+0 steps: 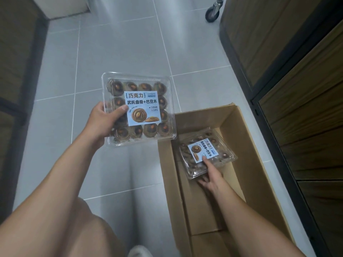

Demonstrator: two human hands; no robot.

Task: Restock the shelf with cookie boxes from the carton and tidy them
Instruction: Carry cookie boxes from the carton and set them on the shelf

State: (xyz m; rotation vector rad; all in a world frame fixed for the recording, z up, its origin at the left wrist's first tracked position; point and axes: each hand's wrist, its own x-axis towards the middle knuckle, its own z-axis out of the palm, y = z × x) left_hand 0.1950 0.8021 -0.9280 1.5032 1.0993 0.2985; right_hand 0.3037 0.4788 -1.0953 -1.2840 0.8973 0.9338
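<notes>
**Two cookie boxes, one in each hand**

One grey tiled floor [120,52] fills the view. One wood-panelled unit [297,89] with a dark frame runs along its right edge. One open brown carton [256,173] stands on the floor just beside that unit.

There are two cookie boxes, both square, clear plastic clamshells with a pale blue label showing dark Chinese characters and a picture of a cookie. The first box [138,109] is held above the floor, just past the carton's far left corner. It holds dark round cookies, each topped with a nut, four along each visible edge. The second box [207,147] sits askew inside the carton towards its far end, its label turned sideways.

The two hands are well apart. The left hand [104,121] grips the first box, thumb on the lid. The right hand [209,175] grips the second box's near edge, thumb on the label.

One caster wheel [212,13] stands at the floor's far right.
</notes>
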